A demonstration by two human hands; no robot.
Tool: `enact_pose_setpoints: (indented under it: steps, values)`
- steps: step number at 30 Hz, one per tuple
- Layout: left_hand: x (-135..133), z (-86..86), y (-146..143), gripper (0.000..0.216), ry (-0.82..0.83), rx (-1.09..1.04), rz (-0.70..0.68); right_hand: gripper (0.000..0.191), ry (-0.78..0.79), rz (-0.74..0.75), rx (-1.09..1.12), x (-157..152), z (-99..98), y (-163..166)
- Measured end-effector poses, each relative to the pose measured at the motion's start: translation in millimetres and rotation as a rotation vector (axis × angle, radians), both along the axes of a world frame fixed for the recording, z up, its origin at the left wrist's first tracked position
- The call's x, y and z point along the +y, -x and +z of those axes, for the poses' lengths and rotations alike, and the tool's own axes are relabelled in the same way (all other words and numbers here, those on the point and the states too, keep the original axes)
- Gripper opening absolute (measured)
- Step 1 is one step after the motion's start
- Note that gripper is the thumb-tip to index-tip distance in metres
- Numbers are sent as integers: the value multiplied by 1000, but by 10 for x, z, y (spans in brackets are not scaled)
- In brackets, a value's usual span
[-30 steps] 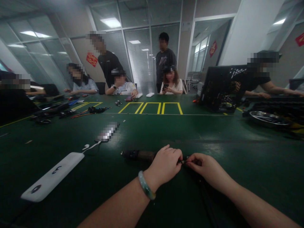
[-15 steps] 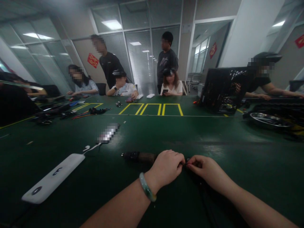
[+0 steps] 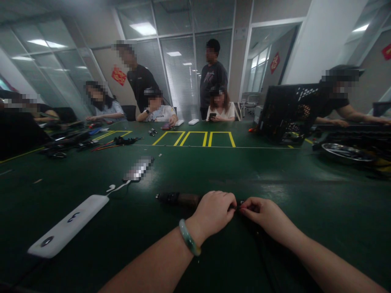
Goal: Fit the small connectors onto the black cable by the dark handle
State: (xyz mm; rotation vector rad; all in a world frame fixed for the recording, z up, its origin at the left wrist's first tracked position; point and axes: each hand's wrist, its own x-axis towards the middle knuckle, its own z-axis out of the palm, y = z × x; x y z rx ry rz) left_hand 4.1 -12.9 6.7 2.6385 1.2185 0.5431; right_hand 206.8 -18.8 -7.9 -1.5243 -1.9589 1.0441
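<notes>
A dark electric screwdriver [image 3: 187,200] lies on the green table, its tip pointing left. My left hand [image 3: 215,211], with a green bangle [image 3: 188,237] at the wrist, is closed over the tool's rear end. Just to the right, my right hand [image 3: 262,209] pinches at the tail of the tool with thumb and forefinger. Whatever sits between those fingertips is small, dark and mostly hidden. A black cord [image 3: 262,252] runs from beneath the hands toward the near edge.
On the left lies a white power strip [image 3: 71,224] with a cable to a phone [image 3: 139,170]. Wires [image 3: 122,141] and a black computer case [image 3: 287,116] stand farther off. A metal dish [image 3: 346,152] is at right. Several people sit or stand beyond the green table [image 3: 195,171].
Both hands keep nearly the same place at the screwdriver's tail, with only slight finger movement. The whole view has shifted a little.
</notes>
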Motion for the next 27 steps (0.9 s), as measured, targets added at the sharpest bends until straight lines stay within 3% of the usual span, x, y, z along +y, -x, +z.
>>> enact_pose_setpoints:
  steps: [14, 27]
  values:
    - [-21, 46, 5, 7, -3, 9, 19, 19, 31, -49, 1, -12, 27, 9]
    - [-9, -1, 15, 13, 0, -32, 25, 22, 19, 12, 34, 1, -8, 0]
